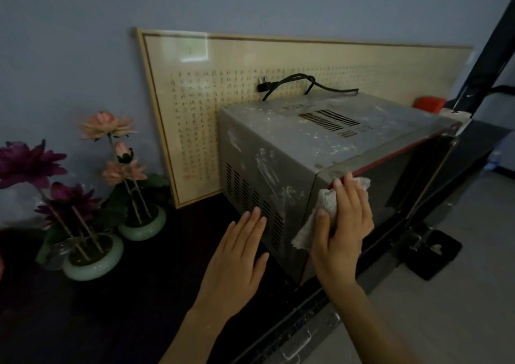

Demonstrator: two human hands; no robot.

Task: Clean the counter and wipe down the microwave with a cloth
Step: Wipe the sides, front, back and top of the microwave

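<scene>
Underneath everything, broad dark counter [117,294], matte and nearly black in the dim light, near edge cut off by the frame. Propped against the blue-grey wall behind, long framed panel [306,63]: pale wood border, glossy face, columns of small calligraphy too fine to read, lower part hidden behind the microwave [306,146]. Standing on the counter, that boxy grey sheet-metal casing, dusty and streaked with pale smears, slotted vents on top and side, red trim along the front edge; door seen at a steep angle, no brand legible. At left, pink and purple lotus-like flowers on thin stems in two round, glossy pale-green bowls [94,263], leftmost bloom partly cut off. Flat against the vented side panel, left hand [237,255], fingers straight and close together, gripping nothing. At the front upper corner, right hand [345,224], fingers over and thumb under a nubbly off-white cloth [326,205], clamped on it and pressing it to the red-edged corner. On top at the back, looped black cord [295,81] with its plug [261,83].
</scene>
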